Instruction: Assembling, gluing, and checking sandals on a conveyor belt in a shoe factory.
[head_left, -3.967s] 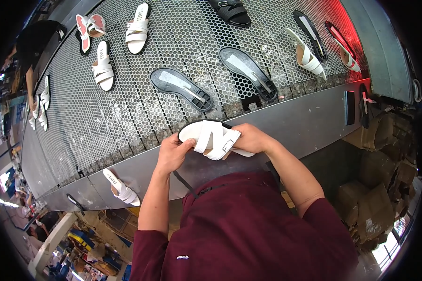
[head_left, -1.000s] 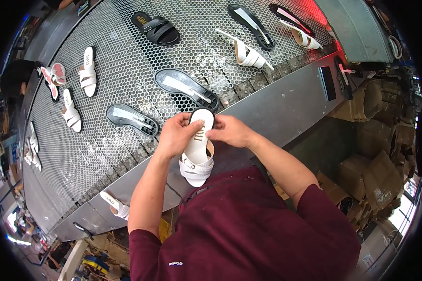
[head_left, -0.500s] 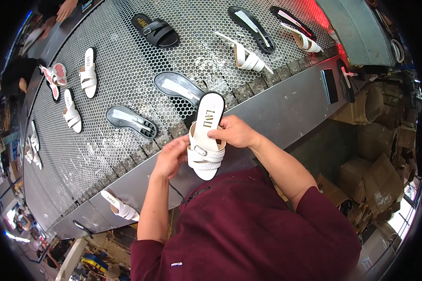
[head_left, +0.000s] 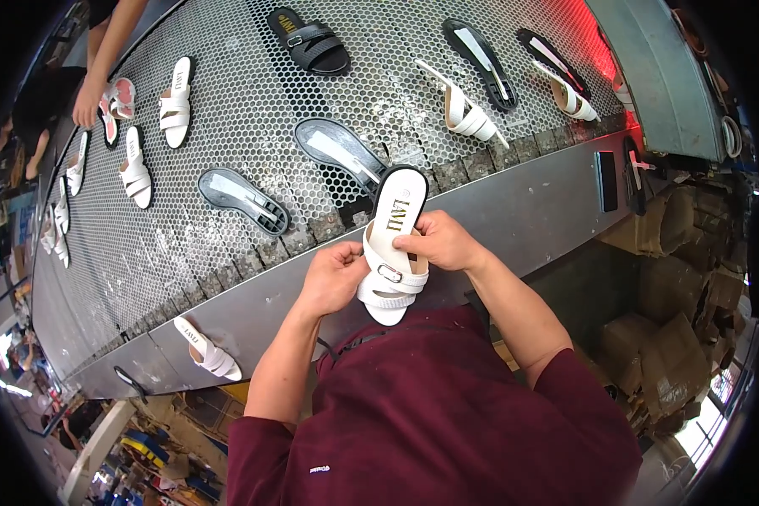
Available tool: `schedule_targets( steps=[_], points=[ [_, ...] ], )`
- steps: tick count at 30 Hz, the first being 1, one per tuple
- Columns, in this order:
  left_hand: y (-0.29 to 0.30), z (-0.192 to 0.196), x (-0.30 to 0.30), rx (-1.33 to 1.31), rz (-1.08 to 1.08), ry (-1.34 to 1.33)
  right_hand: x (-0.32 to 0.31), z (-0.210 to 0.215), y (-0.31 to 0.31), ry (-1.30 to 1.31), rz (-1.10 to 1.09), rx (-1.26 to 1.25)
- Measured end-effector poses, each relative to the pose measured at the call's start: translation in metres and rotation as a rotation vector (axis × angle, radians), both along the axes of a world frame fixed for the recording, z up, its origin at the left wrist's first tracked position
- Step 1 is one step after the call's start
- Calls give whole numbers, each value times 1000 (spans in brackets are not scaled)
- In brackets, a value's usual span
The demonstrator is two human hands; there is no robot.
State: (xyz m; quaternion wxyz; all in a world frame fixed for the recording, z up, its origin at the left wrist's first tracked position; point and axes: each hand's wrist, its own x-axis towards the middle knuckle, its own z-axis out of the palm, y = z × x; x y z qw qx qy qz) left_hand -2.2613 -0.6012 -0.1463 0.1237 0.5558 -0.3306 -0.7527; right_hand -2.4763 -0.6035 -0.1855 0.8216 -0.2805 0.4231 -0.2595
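Note:
A white slide sandal (head_left: 390, 291) with crossed straps, a buckle and a black sole edge is held toe-down in front of my body. My right hand (head_left: 449, 243) grips its right side, thumb pressed on the white insole and fingers behind. My left hand (head_left: 336, 277) is beside the left strap, its thumb and fingers curled together in a pinch; whatever they may hold is too small or hidden to tell. Just beyond the held sandal lies a dark outsole (head_left: 333, 148) with a pale strip, partly covered by it. Another dark outsole (head_left: 240, 198) lies farther left.
The perforated metal conveyor (head_left: 236, 110) carries several white sandals, a black sandal (head_left: 310, 42) and more outsoles. A white sandal (head_left: 207, 350) lies on the metal ledge at left. A phone (head_left: 605, 181) is on the right. Another person's hand (head_left: 88, 103) reaches in at far left. Cardboard (head_left: 675, 363) is piled at right.
My left hand's fingers have curled into a pinch beside the strap. The view has shifted slightly. At far left, another person's arm now reaches over the sandals.

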Motion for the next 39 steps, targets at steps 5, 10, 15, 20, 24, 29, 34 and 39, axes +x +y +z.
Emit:
schedule_targets(
  steps=[5, 10, 15, 20, 24, 29, 34, 39],
  points=[
    [7, -9, -3, -39, 113, 1, -6, -7, 4, 28, -8, 28],
    [6, -22, -7, -26, 266, 60, -18, -7, 44, -330, -114, 198],
    [2, -28, -19, 81, 518, 114, -3, -6, 37, -123, -274, 147],
    [-14, -50, 32, -251, 657, -230, -24, -11, -83, 84, -355, -27],
    [-57, -68, 92, -455, 726, -548, -35, -15, -182, 315, -558, -95],
    [-98, -93, 187, -607, 370, -1240, 6, -49, -136, 847, -22, -446],
    [-149, -99, 198, -439, 238, -1477, 47, -36, -104, 1163, 403, -756],
    [-167, -98, 187, -257, 74, -1438, 60, -51, -100, 1217, 448, -768]
  ],
)
